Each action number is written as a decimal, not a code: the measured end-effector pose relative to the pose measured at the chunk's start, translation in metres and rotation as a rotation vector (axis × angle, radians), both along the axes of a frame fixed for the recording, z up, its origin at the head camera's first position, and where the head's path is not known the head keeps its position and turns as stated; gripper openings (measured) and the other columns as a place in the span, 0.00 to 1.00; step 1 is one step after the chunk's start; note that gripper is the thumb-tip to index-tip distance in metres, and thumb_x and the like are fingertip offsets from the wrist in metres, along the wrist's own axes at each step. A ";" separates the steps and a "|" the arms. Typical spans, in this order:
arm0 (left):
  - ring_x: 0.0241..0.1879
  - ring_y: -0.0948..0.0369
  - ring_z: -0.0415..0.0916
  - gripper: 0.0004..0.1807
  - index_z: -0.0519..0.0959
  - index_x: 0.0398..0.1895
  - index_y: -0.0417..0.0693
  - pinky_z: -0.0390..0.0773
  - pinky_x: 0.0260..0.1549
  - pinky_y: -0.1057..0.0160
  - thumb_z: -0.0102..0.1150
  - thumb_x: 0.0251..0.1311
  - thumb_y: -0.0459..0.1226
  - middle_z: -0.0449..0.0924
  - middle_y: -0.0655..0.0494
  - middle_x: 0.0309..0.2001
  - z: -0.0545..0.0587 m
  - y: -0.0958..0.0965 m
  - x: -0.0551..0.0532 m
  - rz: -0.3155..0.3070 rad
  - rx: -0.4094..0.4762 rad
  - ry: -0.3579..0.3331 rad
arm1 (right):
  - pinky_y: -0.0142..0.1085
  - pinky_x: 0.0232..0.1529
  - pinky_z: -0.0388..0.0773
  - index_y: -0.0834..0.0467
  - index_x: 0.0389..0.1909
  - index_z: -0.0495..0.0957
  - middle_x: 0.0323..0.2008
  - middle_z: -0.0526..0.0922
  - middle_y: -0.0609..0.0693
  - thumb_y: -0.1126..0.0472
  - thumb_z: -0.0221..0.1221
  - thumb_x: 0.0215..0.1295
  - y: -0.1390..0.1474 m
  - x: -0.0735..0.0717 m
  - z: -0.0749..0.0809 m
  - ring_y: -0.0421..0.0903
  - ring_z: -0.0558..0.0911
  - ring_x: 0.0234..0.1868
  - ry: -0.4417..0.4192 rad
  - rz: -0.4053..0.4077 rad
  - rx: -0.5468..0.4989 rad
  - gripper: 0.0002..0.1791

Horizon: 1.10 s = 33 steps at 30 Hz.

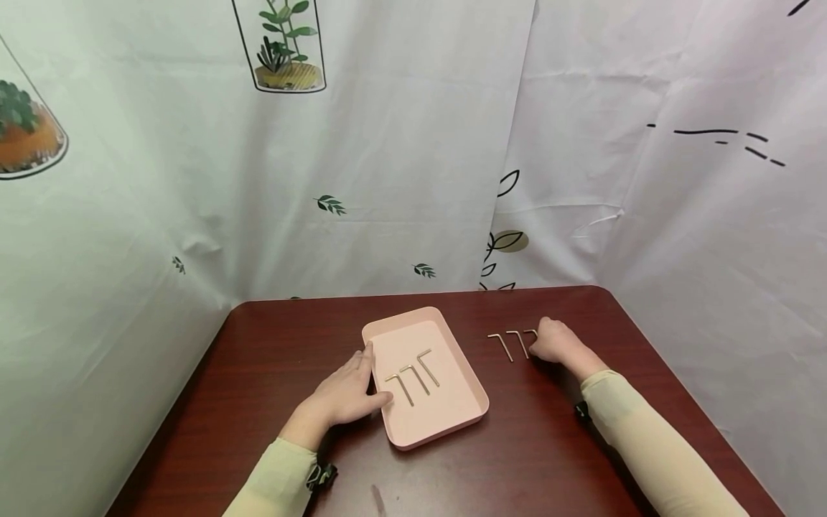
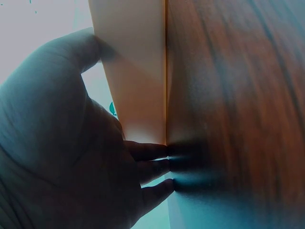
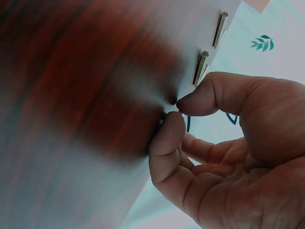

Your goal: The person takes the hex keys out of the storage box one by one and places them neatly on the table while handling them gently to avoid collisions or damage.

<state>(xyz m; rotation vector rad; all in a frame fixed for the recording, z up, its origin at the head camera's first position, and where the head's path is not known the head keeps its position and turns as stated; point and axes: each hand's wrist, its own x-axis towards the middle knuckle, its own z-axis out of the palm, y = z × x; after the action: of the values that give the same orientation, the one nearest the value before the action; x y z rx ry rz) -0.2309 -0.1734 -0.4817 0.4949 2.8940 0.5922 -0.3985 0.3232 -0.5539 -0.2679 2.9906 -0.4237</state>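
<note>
A pink tray (image 1: 461, 388) lies at an angle on the table, with three L-shaped hex keys (image 1: 416, 377) side by side inside it. At its left side rests my left hand (image 1: 345, 391), the thumb over the rim and the other fingers extended along the outer wall. Three of those fingertips (image 2: 162, 188) reach down to the table in the left wrist view. My right hand (image 1: 557, 341) pinches a hex key (image 1: 531, 332) between thumb and index finger, covering most of it. Just left of that hand lie two more hex keys, one nearer (image 1: 519, 345) and one farther (image 1: 501, 347).
The dark red-brown wooden table (image 1: 284, 337) has rounded far corners. White printed curtains (image 1: 400, 179) hang behind it and along both sides. A dark mark (image 1: 377, 499) shows on the table near the front.
</note>
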 end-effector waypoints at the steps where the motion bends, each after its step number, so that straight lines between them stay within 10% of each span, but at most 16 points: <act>1: 0.85 0.35 0.54 0.64 0.44 0.89 0.26 0.64 0.81 0.40 0.66 0.70 0.60 0.55 0.25 0.85 0.000 0.000 0.000 0.001 -0.001 -0.001 | 0.47 0.32 0.78 0.65 0.33 0.75 0.28 0.79 0.57 0.61 0.67 0.54 0.000 0.000 0.000 0.54 0.77 0.27 -0.002 0.002 -0.001 0.13; 23: 0.85 0.35 0.54 0.63 0.45 0.88 0.26 0.63 0.81 0.40 0.65 0.71 0.60 0.55 0.25 0.85 -0.001 -0.001 -0.002 -0.009 0.003 0.006 | 0.58 0.43 0.83 0.77 0.51 0.74 0.44 0.80 0.74 0.56 0.68 0.60 -0.018 0.022 0.044 0.67 0.82 0.43 0.010 -0.012 0.015 0.30; 33: 0.85 0.34 0.55 0.63 0.45 0.88 0.25 0.63 0.81 0.40 0.66 0.70 0.59 0.55 0.25 0.84 -0.001 -0.002 -0.001 -0.007 0.004 0.006 | 0.61 0.50 0.83 0.81 0.53 0.70 0.47 0.78 0.77 0.61 0.67 0.62 -0.067 0.076 0.112 0.68 0.83 0.46 0.004 -0.046 -0.015 0.29</act>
<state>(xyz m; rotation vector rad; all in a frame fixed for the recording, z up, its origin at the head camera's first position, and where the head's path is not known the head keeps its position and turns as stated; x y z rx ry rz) -0.2314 -0.1753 -0.4826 0.5085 2.8959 0.5959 -0.3221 0.2565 -0.4418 -0.2015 3.0040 -0.4511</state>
